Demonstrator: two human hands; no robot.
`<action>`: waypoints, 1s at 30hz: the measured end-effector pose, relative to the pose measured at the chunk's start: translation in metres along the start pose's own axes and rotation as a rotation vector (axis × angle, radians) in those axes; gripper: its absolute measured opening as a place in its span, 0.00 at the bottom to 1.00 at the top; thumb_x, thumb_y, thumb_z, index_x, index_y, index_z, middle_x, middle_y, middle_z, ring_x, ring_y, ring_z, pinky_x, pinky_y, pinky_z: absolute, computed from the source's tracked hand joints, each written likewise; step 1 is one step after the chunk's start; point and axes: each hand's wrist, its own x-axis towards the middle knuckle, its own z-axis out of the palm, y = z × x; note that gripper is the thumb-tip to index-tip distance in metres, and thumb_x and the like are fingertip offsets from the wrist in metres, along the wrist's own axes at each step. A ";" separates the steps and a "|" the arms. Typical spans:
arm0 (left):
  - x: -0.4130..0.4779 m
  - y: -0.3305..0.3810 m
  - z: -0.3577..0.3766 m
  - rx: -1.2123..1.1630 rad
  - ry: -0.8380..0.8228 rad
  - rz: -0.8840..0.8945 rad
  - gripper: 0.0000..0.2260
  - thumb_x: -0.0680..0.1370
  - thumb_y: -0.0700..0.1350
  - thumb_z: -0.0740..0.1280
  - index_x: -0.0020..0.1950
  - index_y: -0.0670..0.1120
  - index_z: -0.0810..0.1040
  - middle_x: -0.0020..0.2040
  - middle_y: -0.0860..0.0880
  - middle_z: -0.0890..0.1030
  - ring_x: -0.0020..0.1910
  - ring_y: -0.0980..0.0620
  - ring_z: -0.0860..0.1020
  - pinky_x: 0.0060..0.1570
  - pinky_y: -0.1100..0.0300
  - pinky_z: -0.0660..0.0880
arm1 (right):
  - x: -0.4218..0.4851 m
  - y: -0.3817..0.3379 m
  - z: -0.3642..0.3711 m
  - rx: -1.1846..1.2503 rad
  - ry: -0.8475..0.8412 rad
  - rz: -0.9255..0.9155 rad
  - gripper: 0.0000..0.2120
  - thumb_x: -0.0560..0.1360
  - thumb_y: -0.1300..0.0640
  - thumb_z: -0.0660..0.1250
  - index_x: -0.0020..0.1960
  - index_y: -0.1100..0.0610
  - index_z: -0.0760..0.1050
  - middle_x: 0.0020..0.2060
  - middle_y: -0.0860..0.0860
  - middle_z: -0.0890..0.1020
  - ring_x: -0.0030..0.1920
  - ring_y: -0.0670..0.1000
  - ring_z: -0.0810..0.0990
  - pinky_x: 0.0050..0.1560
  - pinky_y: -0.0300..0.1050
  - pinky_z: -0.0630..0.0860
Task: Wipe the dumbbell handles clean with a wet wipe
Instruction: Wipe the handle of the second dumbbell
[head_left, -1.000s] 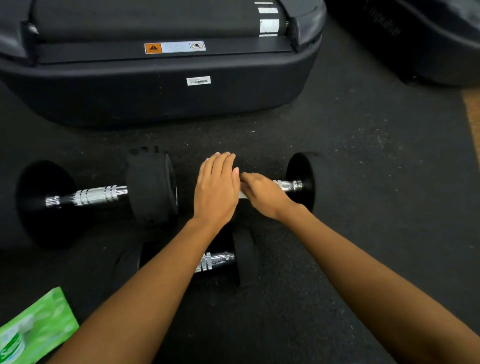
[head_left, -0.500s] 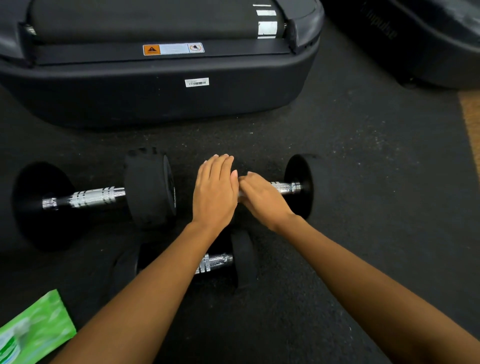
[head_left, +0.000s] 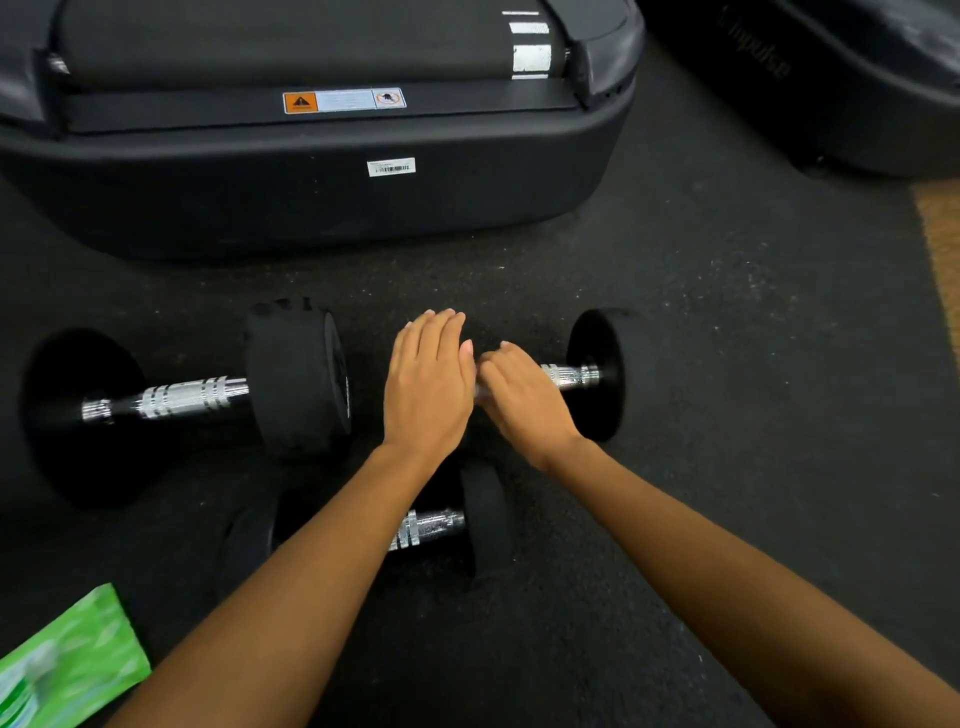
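Three black dumbbells with chrome handles lie on the dark rubber floor. My right hand (head_left: 522, 402) is curled over the handle (head_left: 569, 375) of the right dumbbell, with a sliver of white wet wipe (head_left: 480, 391) showing under its fingers. Only the handle's right end is visible, beside the right weight (head_left: 605, 374). With its fingers straight, my left hand (head_left: 428, 384) lies flat on that dumbbell's left weight and hides it. A larger dumbbell (head_left: 182, 397) lies to the left. A small dumbbell (head_left: 431, 527) lies nearer me, partly under my left forearm.
A green wet-wipe pack (head_left: 67, 660) lies at the bottom left corner. The black rear end of a treadmill (head_left: 311, 197) stands just behind the dumbbells. A second black machine (head_left: 831, 104) fills the top right. Bare rubber floor extends to the right.
My right hand has shifted slightly left along the handle, toward my left hand. My left hand stays flat in the same place.
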 end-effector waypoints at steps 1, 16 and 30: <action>0.000 0.000 0.000 -0.003 0.002 -0.005 0.20 0.80 0.46 0.50 0.63 0.37 0.74 0.61 0.41 0.78 0.63 0.43 0.74 0.66 0.49 0.66 | 0.002 -0.004 0.002 -0.009 0.004 -0.007 0.08 0.68 0.70 0.69 0.45 0.64 0.75 0.40 0.57 0.78 0.41 0.56 0.76 0.64 0.51 0.65; 0.001 0.000 -0.002 -0.030 -0.026 -0.014 0.20 0.80 0.46 0.50 0.63 0.38 0.74 0.60 0.41 0.78 0.63 0.43 0.74 0.65 0.48 0.67 | -0.022 0.020 -0.012 0.081 -0.038 0.178 0.15 0.79 0.56 0.56 0.57 0.62 0.74 0.52 0.55 0.80 0.53 0.53 0.76 0.70 0.44 0.59; 0.000 0.000 -0.006 -0.041 -0.069 -0.006 0.20 0.80 0.46 0.51 0.63 0.37 0.74 0.60 0.40 0.78 0.63 0.42 0.74 0.65 0.47 0.68 | -0.002 0.014 -0.023 0.214 -0.249 0.154 0.12 0.78 0.58 0.63 0.60 0.61 0.73 0.55 0.55 0.79 0.58 0.54 0.75 0.71 0.43 0.57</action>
